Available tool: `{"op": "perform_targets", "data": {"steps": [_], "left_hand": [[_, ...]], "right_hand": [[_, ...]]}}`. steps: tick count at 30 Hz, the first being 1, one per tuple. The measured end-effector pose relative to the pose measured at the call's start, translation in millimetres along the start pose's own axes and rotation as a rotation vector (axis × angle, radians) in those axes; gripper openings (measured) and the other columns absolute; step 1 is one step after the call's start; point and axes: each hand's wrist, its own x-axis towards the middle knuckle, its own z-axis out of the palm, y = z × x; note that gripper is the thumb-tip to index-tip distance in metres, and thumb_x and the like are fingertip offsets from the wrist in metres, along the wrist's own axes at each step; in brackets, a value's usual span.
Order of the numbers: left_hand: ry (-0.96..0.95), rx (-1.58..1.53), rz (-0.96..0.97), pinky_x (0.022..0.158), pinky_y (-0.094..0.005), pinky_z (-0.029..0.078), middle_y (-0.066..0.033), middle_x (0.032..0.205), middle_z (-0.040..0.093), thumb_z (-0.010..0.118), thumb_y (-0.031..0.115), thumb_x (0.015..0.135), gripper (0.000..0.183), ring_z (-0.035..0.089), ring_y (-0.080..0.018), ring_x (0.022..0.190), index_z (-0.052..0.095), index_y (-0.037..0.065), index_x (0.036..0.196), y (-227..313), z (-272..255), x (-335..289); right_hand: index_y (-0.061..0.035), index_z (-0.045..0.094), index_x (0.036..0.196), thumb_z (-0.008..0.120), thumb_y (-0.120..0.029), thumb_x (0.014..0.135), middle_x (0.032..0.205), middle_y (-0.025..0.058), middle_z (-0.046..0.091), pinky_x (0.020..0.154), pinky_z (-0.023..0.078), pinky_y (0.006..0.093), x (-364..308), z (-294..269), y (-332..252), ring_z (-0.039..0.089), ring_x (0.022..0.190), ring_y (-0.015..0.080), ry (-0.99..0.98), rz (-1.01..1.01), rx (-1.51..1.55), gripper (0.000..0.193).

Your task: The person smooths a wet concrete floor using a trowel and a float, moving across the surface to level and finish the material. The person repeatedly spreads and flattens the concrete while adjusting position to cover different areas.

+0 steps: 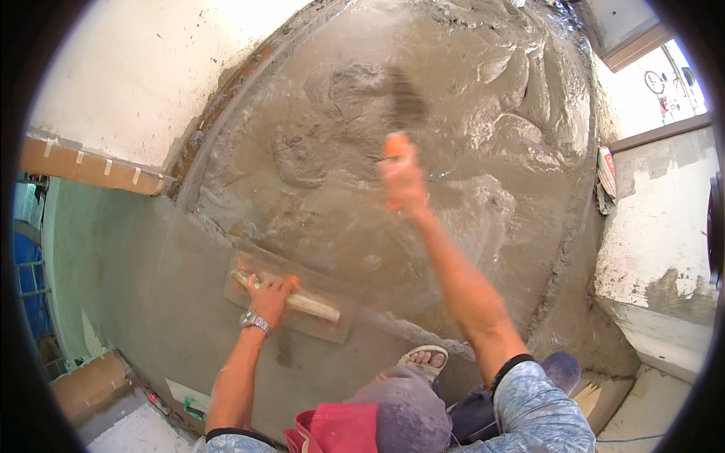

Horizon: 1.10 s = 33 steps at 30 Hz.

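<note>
My left hand (269, 297) is closed round the pale wooden handle of a flat rectangular finishing trowel (321, 275). Its plate lies on smooth grey mortar just left of the rough edge of the wet area. Farther out, my right hand (404, 181) grips the orange handle of a pointing trowel (406, 98), whose dark blade is smeared by motion over the wet mortar (325, 196). That mortar is lumpy and shiny at the far right, flatter near the middle. Whether the blade touches it I cannot tell.
A white wall (151, 75) stands at the upper left, its corner boxed with cardboard (91, 164). Along the right runs a stained low wall (661, 249), with a red and white packet (606, 172) beside it. My sandalled foot (424, 359) stands near the mortar's edge.
</note>
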Motion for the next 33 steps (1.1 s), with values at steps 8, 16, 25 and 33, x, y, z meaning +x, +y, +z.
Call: {"op": "perform_targets", "data": {"steps": [8,16,25,33], "left_hand": [[0.051,0.004,0.017,0.102,-0.0597,0.016,0.0005,0.106,0.058,0.068,0.001,0.066,0.058,0.056,-0.0232,0.100,0.050,0.022,0.116,-2.0,0.7,2.6],[-0.004,0.000,-0.002,0.103,-0.0585,0.016,0.0008,0.104,0.059,0.074,0.007,0.063,0.059,0.056,-0.0225,0.101,0.050,0.022,0.115,1.3,-0.7,2.2],[-0.026,0.028,-0.018,0.102,-0.0584,0.018,-0.0011,0.107,0.059,0.069,0.005,0.065,0.052,0.056,-0.0233,0.101,0.051,0.020,0.112,-1.9,4.5,0.3],[0.045,0.050,-0.003,0.102,-0.0583,0.017,-0.0017,0.106,0.060,0.065,0.005,0.068,0.046,0.055,-0.0237,0.104,0.053,0.018,0.111,-9.3,5.9,4.4]], "right_hand": [[-0.0023,0.041,0.098,0.057,-0.013,0.077,0.071,0.0056,0.049,0.038,0.045,0.0319,27.7,-79.3,61.6,0.052,0.049,0.0148,-0.086,0.415,0.146,0.028],[-0.0013,0.038,0.103,0.056,-0.012,0.077,0.071,0.0087,0.051,0.038,0.045,0.0327,-64.0,-12.0,8.2,0.055,0.047,0.0176,-0.202,0.514,0.473,0.033],[0.0003,0.035,0.103,0.055,-0.014,0.079,0.073,0.0169,0.057,0.049,0.050,0.0399,-151.4,41.5,-54.5,0.062,0.055,0.0275,-0.353,0.528,0.500,0.034],[0.0013,0.030,0.110,0.056,-0.016,0.081,0.085,0.0296,0.059,0.067,0.046,0.0519,-191.2,91.8,-76.1,0.059,0.077,0.0472,-0.505,0.317,0.183,0.042]]}}
